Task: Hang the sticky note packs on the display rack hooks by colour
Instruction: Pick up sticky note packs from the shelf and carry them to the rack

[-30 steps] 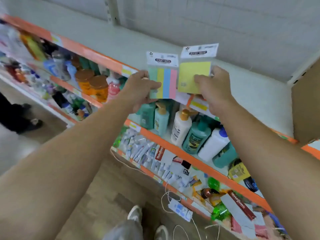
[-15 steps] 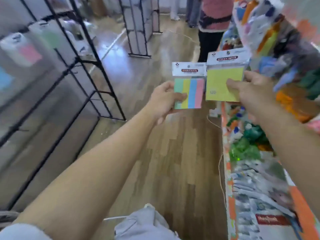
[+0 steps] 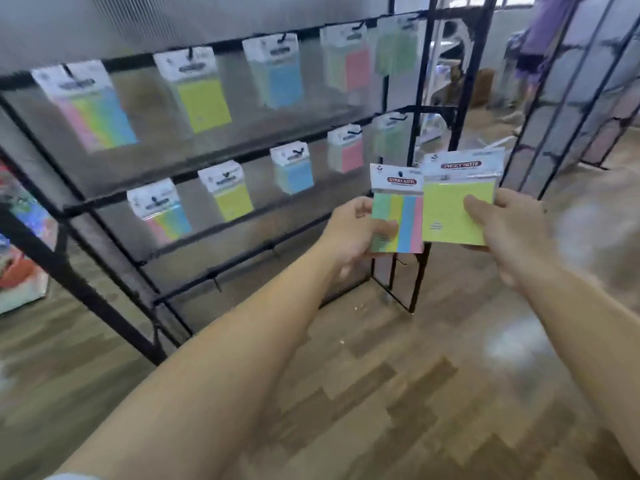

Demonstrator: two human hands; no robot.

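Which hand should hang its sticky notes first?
Probably left: the left hand holding the striped pack is nearer the rack; the right hand with the yellow pack is farther out.

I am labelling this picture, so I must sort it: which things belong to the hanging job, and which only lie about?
Job: striped pack in left hand; yellow pack in right hand; display rack; packs already hung.
Lying about: wooden floor; blurred colourful goods at left edge.

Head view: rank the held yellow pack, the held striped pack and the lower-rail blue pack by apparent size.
Largest: yellow pack
Next: striped pack, narrower
Smallest: blue pack, but it hangs farther from the camera, so its real size is unsure
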